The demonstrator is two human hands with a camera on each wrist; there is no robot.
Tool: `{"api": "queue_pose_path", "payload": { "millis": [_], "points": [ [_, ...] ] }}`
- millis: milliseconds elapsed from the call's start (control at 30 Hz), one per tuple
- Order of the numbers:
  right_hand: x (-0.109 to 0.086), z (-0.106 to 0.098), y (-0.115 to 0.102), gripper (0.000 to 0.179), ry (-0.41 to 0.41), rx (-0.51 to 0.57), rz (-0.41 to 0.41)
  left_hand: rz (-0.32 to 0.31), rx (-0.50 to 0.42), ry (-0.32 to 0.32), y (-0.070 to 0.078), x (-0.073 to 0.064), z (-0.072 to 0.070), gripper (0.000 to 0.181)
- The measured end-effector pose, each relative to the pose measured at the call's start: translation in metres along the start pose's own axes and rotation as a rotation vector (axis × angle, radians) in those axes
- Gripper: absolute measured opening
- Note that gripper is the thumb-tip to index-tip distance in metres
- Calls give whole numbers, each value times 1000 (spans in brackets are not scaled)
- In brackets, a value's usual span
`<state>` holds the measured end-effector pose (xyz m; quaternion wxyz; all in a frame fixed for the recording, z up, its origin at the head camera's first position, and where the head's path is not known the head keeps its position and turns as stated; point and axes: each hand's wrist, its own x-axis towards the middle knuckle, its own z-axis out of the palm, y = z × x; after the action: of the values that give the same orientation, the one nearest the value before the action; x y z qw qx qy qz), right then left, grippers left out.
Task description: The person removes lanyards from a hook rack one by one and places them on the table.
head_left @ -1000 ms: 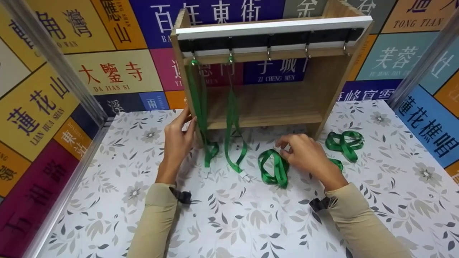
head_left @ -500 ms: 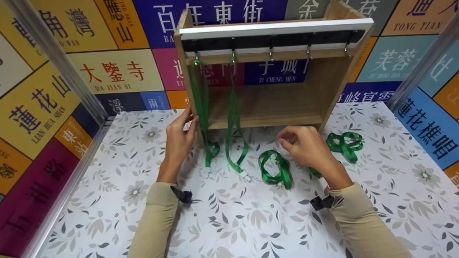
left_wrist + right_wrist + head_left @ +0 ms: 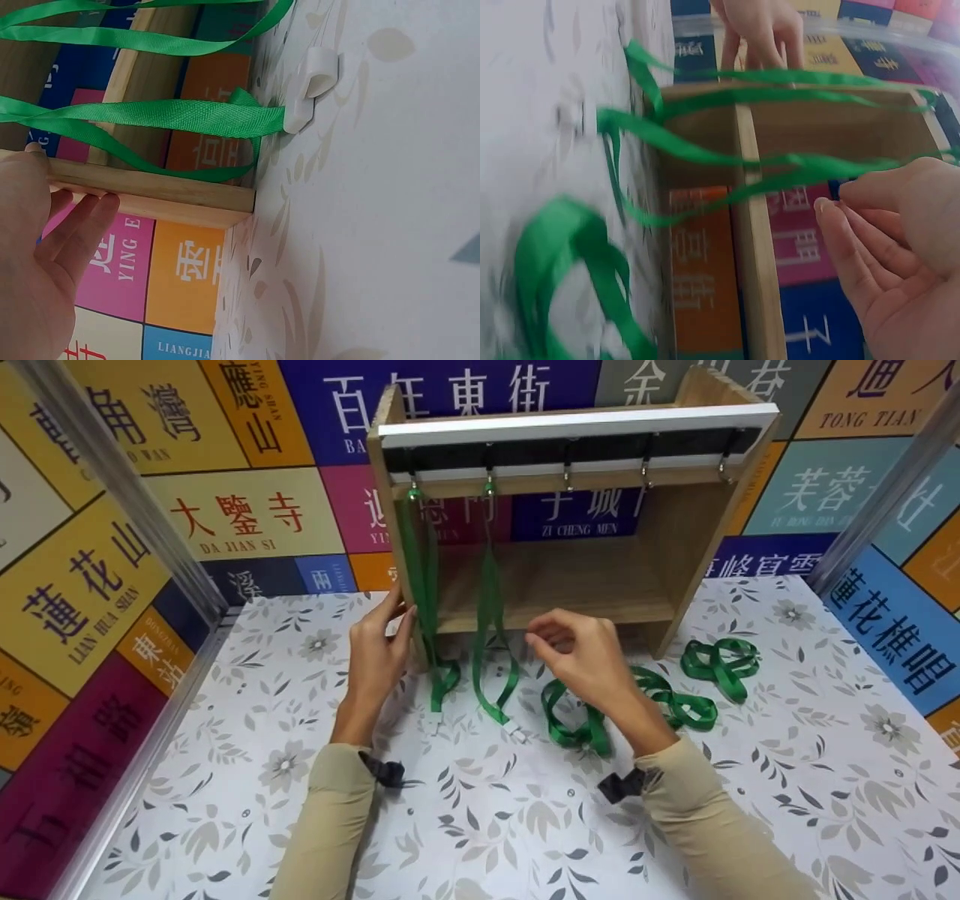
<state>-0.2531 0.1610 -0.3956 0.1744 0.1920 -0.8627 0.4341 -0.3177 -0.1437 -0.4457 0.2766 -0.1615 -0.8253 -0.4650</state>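
Standing on white floral cloth [image 3: 487, 825], a pale wooden rack [image 3: 585, 592] is gripped at its left panel between thumb and fingers of the left hand [image 3: 380, 645]. Green ribbon lanyards [image 3: 490, 592] are hung from its two leftmost metal hooks [image 3: 413, 480]. Beside the inner one, the right hand [image 3: 589, 656] is held with fingers loosely bent and empty. Three coiled green lanyards [image 3: 726, 676] are spread on the cloth from that wrist rightward.

two green lanyards [image 3: 491, 592] hang on the wooden rack [image 3: 585, 577]; three lie coiled.
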Motion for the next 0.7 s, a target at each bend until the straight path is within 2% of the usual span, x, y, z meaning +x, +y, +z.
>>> {"api": "queue_pose_path", "payload": {
  "millis": [167, 300, 700],
  "points": [
    [11, 19, -8, 22, 38, 91, -20, -10, 2, -2, 0, 0, 0, 53],
    [20, 27, -15, 26, 99, 138, -23, -20, -13, -13, 0, -1, 0, 54],
    [48, 48, -38, 39, 315, 144, -16, -12, -17, -7, -1, -1, 0, 53]
  ]
}}
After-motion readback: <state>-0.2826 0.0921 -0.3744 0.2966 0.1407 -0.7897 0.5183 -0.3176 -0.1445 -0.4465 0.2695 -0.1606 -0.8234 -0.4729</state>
